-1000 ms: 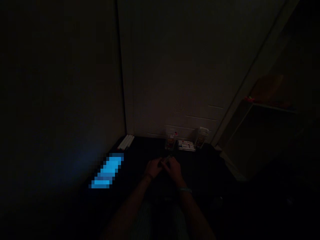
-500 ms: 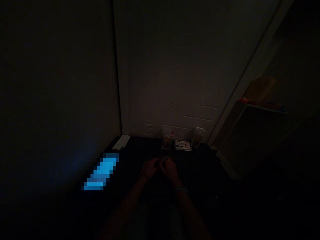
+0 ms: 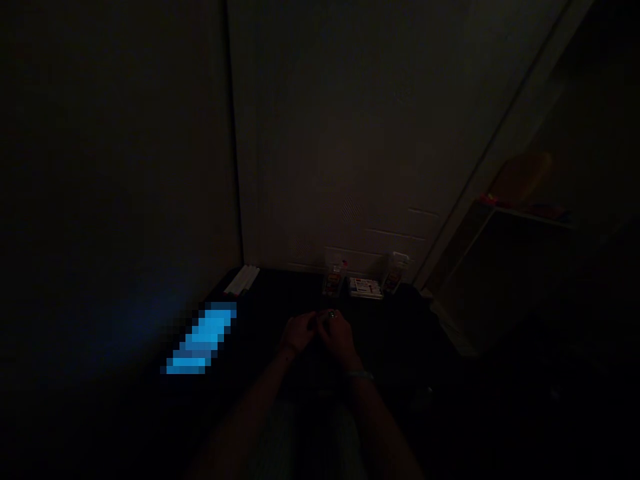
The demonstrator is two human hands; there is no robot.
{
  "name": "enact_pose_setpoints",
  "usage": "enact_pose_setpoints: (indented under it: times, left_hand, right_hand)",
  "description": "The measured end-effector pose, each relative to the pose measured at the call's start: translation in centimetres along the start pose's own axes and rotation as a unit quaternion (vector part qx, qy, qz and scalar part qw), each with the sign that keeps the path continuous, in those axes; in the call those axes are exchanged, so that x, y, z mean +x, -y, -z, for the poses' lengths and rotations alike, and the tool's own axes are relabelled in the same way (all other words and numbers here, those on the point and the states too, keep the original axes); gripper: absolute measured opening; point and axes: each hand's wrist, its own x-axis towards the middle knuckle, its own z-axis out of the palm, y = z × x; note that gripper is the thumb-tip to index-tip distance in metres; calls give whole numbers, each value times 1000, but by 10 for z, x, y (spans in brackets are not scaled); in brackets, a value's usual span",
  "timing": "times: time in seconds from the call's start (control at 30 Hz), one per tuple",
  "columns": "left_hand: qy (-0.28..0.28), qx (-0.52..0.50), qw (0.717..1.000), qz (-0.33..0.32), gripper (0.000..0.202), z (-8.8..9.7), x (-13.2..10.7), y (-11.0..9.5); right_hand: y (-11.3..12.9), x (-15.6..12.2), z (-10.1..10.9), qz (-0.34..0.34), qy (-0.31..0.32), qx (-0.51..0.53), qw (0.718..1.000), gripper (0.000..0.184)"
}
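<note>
The scene is very dark. My left hand (image 3: 300, 332) and my right hand (image 3: 337, 337) meet over the dark table (image 3: 395, 340), fingers curled in and close together. What they hold, if anything, is too dark and small to make out. A ring shows on a finger of my right hand, and a band circles that wrist. Beyond the hands stand a clear plastic package (image 3: 334, 279) and a second clear package (image 3: 397, 272), with a flat white pack with printed marks (image 3: 365, 288) lying between them.
Several white sticks, perhaps markers (image 3: 243, 280), lie at the table's back left. A glowing, pixelated blue screen (image 3: 203, 339) is at the left. Behind rises a wall (image 3: 360, 147). A shelf-like box (image 3: 475, 230) with a yellow object (image 3: 523, 175) on top stands at the right.
The view has shifted very slightly, so things on the table sit a little higher in the picture. Both hands stay together in nearly the same pose.
</note>
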Motion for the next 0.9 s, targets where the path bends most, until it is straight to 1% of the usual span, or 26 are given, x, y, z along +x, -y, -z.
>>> enact_pose_setpoints:
  times: [0.13, 0.3, 0.47, 0.73, 0.9]
  left_hand:
    - [-1, 7, 1000, 3, 40, 0, 0, -1]
    - [4, 5, 1000, -1, 37, 4, -3, -5]
    - [5, 7, 1000, 12, 36, 7, -5, -8]
    - [-1, 16, 1000, 5, 39, 3, -2, -5]
    - [6, 17, 1000, 7, 40, 2, -2, -3]
  right_hand:
    - [-1, 0, -2, -6, -4, 0, 1000, 20]
    - [-1, -1, 0, -7, -1, 0, 1000, 21]
    - [0, -1, 1, -13, -3, -6, 1000, 21]
    - [3, -1, 4, 2, -3, 15, 1000, 19]
    - [4, -1, 6, -1, 2, 17, 1000, 19]
